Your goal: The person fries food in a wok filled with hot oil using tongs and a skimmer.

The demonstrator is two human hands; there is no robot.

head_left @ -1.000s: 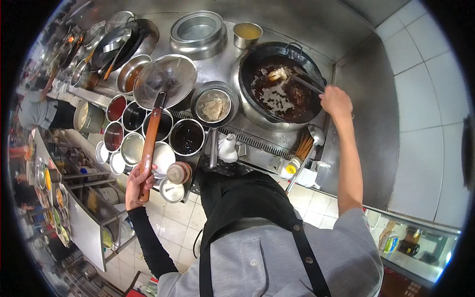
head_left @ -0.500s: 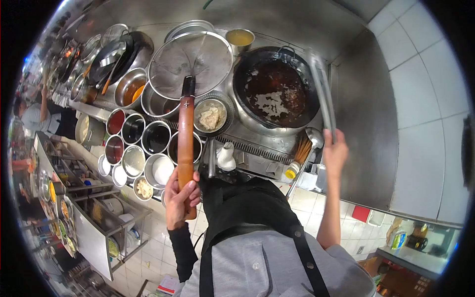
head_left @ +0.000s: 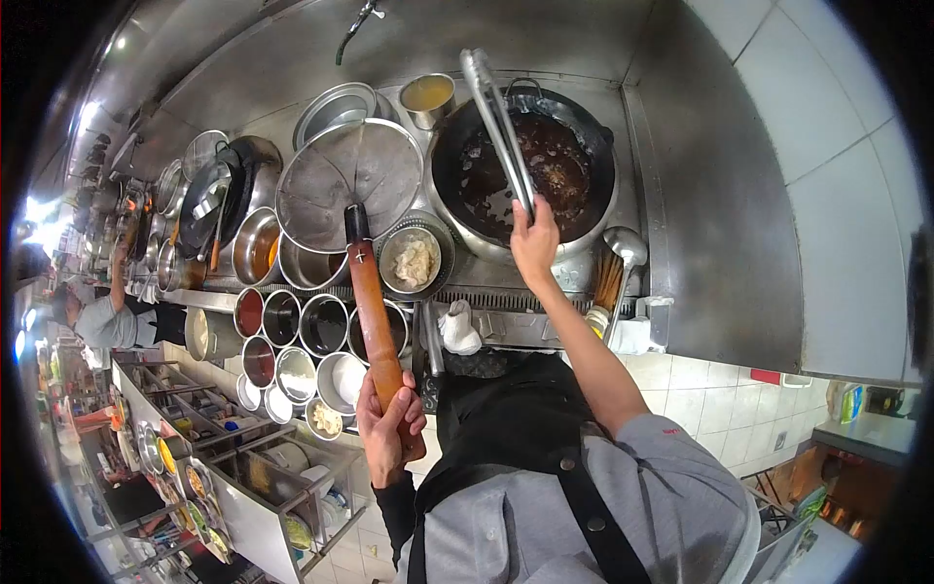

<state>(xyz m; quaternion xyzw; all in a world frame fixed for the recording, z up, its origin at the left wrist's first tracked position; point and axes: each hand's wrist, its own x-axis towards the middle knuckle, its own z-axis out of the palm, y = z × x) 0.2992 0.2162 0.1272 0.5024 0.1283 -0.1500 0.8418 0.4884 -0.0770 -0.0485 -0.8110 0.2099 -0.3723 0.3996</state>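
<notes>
My left hand (head_left: 391, 425) is wrapped round the wooden handle of a large wire-mesh strainer (head_left: 341, 185). Its round mesh hangs over the pots left of the wok. Closed on long metal tongs (head_left: 506, 131), my right hand (head_left: 535, 238) reaches over the front of a black wok (head_left: 603, 161). The tongs point away from me, and their tips are above the wok's far left rim. Dark oily liquid (head_left: 559, 165) with bubbles or bits on its surface fills the wok. Between strainer and wok, a bowl of pale batter-like food (head_left: 416, 261) sits on a perforated metal dish.
Several metal pots of sauces and powders (head_left: 321, 326) stand at the left front. A steel pot of yellow liquid (head_left: 428, 94) is behind the wok. A ladle (head_left: 626, 248) lies to the right. Farther left, another person (head_left: 112, 321) stands by more woks.
My right hand has swung the tongs left, from beside the wok's right rim to above the wok. The strainer stays in my left hand. The camera view has shifted.
</notes>
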